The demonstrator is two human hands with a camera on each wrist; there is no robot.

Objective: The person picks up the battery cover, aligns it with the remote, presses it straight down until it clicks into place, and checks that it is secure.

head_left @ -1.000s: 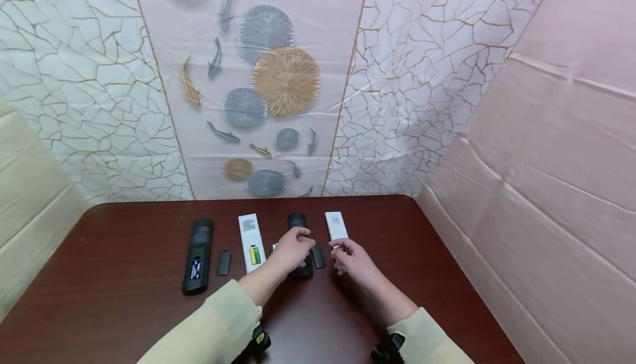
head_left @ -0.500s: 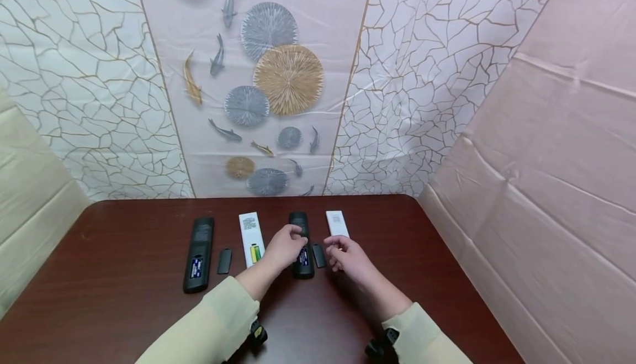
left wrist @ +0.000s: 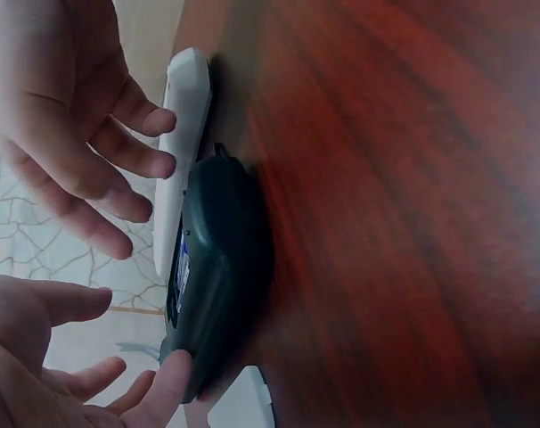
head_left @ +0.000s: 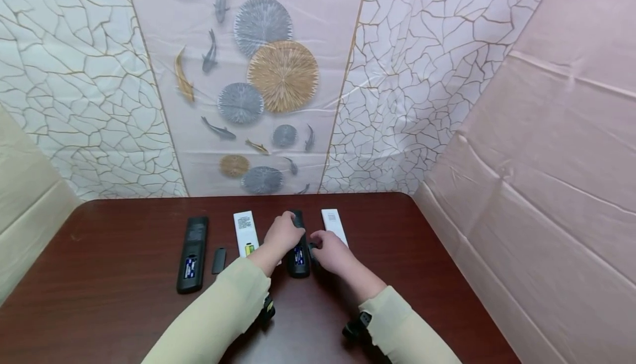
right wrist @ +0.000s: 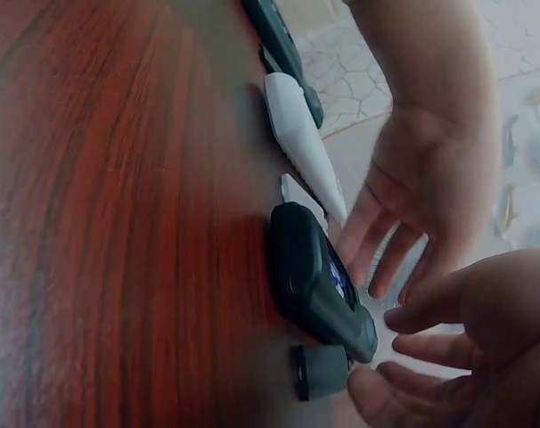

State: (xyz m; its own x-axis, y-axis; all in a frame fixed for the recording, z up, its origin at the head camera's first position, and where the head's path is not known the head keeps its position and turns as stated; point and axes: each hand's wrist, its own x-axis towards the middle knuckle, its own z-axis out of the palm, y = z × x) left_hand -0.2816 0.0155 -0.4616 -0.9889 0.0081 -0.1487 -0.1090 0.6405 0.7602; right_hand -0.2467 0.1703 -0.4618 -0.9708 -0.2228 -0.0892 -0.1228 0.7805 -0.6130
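Note:
A black remote control [head_left: 298,270] lies on the table with its battery compartment uncovered and batteries inside. My left hand [head_left: 284,234] reaches over its far end, a finger against or very near the remote in the left wrist view. Those fingers look loosely extended rather than wrapped round it. My right hand [head_left: 332,251] is just to the right, fingers spread and bent a little, nothing visibly held. Beside the remote, the small black battery cover [right wrist: 323,373] is close to the right fingertips; whether they touch it I cannot tell.
Left on the table are another black remote [head_left: 191,264] with batteries showing, its loose cover [head_left: 219,260] and a white remote [head_left: 245,228] with exposed batteries. A small white cover [right wrist: 301,198] lies between remotes. Another white remote [head_left: 333,220] lies right. Fabric walls border the table.
My left hand has moved up to the black remote's far end, uncovering its battery compartment. My right hand has shifted left from the right white remote to the black battery cover.

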